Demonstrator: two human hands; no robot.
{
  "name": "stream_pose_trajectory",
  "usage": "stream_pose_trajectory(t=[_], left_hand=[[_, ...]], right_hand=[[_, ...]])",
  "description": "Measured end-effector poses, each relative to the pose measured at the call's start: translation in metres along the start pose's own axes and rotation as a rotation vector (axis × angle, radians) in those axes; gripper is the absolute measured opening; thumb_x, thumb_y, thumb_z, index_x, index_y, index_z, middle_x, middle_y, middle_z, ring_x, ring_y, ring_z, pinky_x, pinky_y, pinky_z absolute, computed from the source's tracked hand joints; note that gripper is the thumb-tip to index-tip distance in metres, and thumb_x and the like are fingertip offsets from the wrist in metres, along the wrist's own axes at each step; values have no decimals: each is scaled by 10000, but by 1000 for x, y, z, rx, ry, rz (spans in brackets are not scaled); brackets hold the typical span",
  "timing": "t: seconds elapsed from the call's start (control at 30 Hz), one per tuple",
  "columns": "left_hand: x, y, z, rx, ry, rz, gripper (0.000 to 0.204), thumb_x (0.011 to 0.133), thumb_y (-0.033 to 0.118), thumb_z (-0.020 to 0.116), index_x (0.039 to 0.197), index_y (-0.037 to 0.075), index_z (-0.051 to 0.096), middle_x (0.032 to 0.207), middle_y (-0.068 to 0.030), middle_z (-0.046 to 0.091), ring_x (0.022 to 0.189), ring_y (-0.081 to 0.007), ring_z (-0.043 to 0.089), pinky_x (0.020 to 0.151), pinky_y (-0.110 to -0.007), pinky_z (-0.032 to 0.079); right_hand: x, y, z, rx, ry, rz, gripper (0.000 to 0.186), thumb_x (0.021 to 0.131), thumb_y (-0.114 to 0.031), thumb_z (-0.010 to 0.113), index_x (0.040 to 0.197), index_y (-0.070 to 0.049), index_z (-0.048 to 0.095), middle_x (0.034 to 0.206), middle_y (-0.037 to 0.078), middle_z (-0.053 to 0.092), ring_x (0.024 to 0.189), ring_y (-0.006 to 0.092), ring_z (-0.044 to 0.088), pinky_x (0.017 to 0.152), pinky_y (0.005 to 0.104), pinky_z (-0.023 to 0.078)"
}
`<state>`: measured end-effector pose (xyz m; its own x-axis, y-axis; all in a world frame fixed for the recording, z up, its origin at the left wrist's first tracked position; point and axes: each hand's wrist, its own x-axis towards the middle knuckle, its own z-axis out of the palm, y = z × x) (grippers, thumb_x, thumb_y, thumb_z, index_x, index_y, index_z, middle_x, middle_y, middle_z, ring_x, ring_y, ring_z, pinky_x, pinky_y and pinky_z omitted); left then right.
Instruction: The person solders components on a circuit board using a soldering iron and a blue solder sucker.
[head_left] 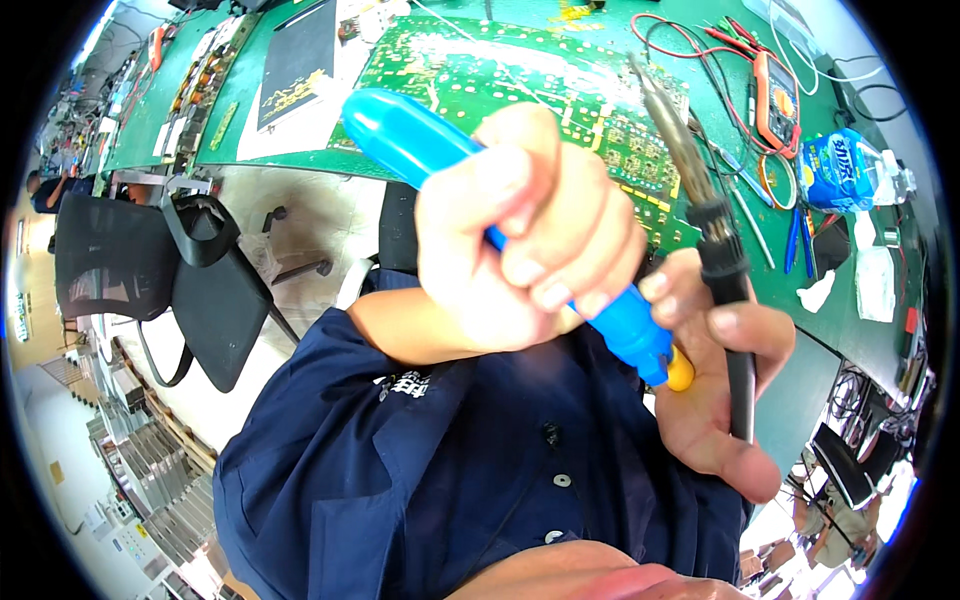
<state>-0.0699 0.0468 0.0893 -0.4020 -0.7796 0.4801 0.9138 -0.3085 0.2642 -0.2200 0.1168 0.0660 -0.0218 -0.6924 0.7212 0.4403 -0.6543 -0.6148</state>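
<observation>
My left hand [530,230] is wrapped round a blue solder sucker [410,135], held slanting in front of my chest. Its rounded blue end points up and to the left. At the lower end, a yellow plunger knob [680,370] rests against the palm of my right hand [715,400]. Between the fingers of that same hand runs a soldering iron [722,250], its tip pointing up over the bench. Beyond both hands lies a large green circuit board [480,75], partly covered by my left hand and the iron.
On the right of the green bench are an orange multimeter [776,100] with leads, a blue-labelled bottle [840,170], pens, and crumpled tissue [818,292]. A dark pad [298,65] with small gold-coloured parts lies far left. A black chair [200,290] stands left; other people appear in the background.
</observation>
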Motion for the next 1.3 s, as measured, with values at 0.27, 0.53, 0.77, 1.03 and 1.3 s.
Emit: stream_pose_trajectory(t=[0.27, 0.53, 0.77, 1.03, 1.3], left_hand=[[-5, 37, -8, -53, 142, 157, 331, 1035, 317, 486, 767, 131, 435, 612, 38, 465, 542, -89, 473, 572, -261, 427], [-35, 77, -33, 357, 222, 137, 543, 1009, 596, 423, 1033, 64, 526, 956, -112, 576, 983, -279, 597, 968, -483, 502], [-78, 67, -60, 564, 250, -213, 466, 921, 406, 690, 1111, 53, 452, 1166, -229, 614, 1172, -418, 609, 992, -522, 508], [-75, 153, -51, 1355, 482, 45, 785, 907, 618, 568, 1338, -5, 363, 784, -140, 653, 681, -235, 668, 610, -307, 557], [-51, 183, -59, 1543, 600, 41, 686, 1029, 488, 470, 1498, 35, 257, 1064, -232, 547, 503, -150, 556, 444, -225, 464]], right_hand=[[4, -9, -12, -183, 41, 133, 973, 841, -883, 297, 1333, -57, 451, 1049, 188, 532, 1003, 304, 522, 949, 463, 392], [13, -15, -30, -100, 285, 198, 851, 935, -780, 268, 1336, -55, 460, 1050, 159, 561, 990, 282, 533, 901, 424, 430], [13, -1, -30, -213, 238, 269, 598, 1024, -538, 399, 1361, -48, 463, 1035, 157, 572, 972, 264, 547, 873, 405, 441], [38, -16, -49, -990, 268, 319, 512, 992, -287, 453, 1301, 120, 481, 765, 164, 623, 665, 201, 573, 664, 308, 468], [38, -20, -50, -1168, 56, 361, 222, 863, -59, 633, 1036, 77, 604, 701, 128, 605, 554, 137, 578, 528, 235, 445]])
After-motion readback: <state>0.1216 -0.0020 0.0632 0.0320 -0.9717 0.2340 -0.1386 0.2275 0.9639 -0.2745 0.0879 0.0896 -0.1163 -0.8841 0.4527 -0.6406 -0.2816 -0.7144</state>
